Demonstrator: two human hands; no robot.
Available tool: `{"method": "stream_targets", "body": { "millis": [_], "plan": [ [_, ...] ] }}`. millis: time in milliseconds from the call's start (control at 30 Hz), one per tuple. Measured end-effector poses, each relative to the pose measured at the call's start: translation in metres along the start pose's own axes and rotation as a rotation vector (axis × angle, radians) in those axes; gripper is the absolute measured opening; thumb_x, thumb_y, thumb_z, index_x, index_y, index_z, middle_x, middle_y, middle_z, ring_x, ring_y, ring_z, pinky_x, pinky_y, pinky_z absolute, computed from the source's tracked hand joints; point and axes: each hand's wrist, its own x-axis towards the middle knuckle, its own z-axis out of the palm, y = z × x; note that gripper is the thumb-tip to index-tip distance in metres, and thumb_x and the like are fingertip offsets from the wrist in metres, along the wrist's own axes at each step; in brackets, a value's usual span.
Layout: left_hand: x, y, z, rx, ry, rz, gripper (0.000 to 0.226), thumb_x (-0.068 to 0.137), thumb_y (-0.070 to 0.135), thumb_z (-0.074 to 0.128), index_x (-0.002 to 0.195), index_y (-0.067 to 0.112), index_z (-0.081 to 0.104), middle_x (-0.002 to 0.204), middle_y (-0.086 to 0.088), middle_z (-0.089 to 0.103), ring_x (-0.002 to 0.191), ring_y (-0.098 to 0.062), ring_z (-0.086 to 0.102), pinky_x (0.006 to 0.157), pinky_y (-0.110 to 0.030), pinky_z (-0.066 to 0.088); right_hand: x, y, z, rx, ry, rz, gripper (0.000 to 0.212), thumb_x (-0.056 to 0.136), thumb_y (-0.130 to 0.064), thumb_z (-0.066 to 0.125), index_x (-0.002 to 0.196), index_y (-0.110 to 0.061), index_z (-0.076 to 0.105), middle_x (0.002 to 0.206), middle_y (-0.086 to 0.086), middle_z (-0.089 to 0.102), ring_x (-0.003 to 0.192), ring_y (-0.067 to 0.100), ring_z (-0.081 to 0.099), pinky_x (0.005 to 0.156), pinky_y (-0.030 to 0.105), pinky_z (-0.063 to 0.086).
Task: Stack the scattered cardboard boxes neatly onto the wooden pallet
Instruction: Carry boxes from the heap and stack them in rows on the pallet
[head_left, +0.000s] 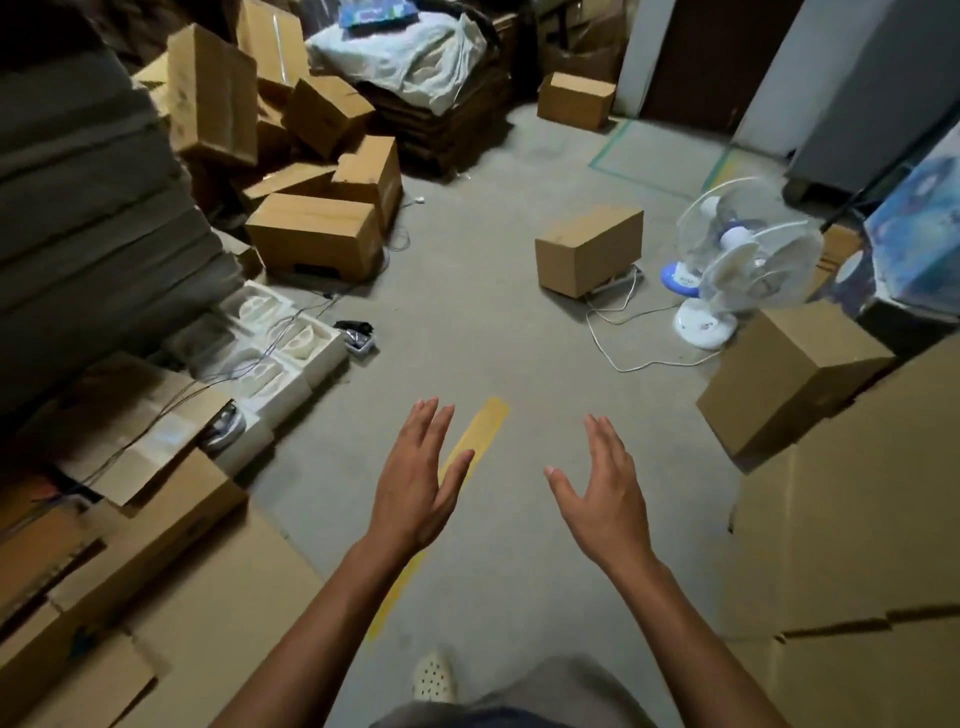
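Approach step: left hand (415, 483) and right hand (605, 493), both empty with fingers spread, extend at lower centre toward the lone cardboard box (589, 249) at centre right, further boxes (311, 236) heaped upper left; next move probably requires gripping its opposite ends.

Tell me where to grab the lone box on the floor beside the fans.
Take the box by its two short ends, a palm on each, coming from its near long side. It lies lengthwise across your path, closed, with no handles, and left hand and right hand are both free. Lift straight up: a white cable seems to run under the end nearest the fans.
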Motion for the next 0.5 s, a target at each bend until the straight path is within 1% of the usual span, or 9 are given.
{"method": "stream_targets", "body": {
  "millis": [133,233,300,400,500],
  "plan": [
    [0.103,-0.023,0.010,-0.018,-0.038,0.064,0.066,0.100,0.053,0.038,0.149,0.010,0.045,0.157,-0.012,0.040,0.150,-0.026,0.030,0.119,-0.040,0.030,0.084,-0.011,0.002,0.007,0.035,0.046,0.076,0.095,-0.038,0.065,0.159,-0.020,0.026,0.167,0.002,0.020,0.153,0.020,0.021,0.119,0.032,0.022],
    [0.177,-0.038,0.033,-0.029,-0.064,0.093,0.070,0.101,0.060,0.034,0.149,0.010,0.045,0.156,-0.012,0.041,0.149,-0.027,0.031,0.119,-0.041,0.031,0.151,-0.007,0.006,0.015,0.059,0.066,0.076,0.095,-0.035,0.066,0.158,-0.019,0.028,0.166,0.005,0.022,0.152,0.022,0.023,0.119,0.034,0.024],
    [0.227,-0.044,0.054,-0.043,-0.082,0.108,0.071,0.101,0.060,0.033,0.149,0.010,0.045,0.157,-0.012,0.040,0.149,-0.026,0.031,0.119,-0.040,0.030,0.198,0.000,0.008,0.029,0.075,0.080,0.077,0.094,-0.034,0.067,0.158,-0.019,0.028,0.166,0.006,0.023,0.151,0.023,0.025,0.118,0.033,0.024],
    [0.306,-0.042,0.090,-0.054,-0.136,0.124,0.068,0.100,0.055,0.036,0.150,0.011,0.043,0.157,-0.011,0.039,0.150,-0.026,0.029,0.120,-0.040,0.030,0.271,0.017,0.006,0.034,0.102,0.112,0.077,0.094,-0.032,0.067,0.158,-0.017,0.028,0.166,0.007,0.023,0.151,0.024,0.025,0.118,0.031,0.024],
    [0.379,-0.026,0.120,-0.074,-0.211,0.159,0.070,0.099,0.057,0.034,0.152,0.012,0.042,0.158,-0.009,0.038,0.150,-0.023,0.028,0.120,-0.038,0.028,0.332,0.034,-0.011,0.065,0.139,0.181,0.077,0.094,-0.032,0.068,0.158,-0.017,0.029,0.166,0.006,0.023,0.151,0.025,0.026,0.118,0.034,0.026]
  ]
}}
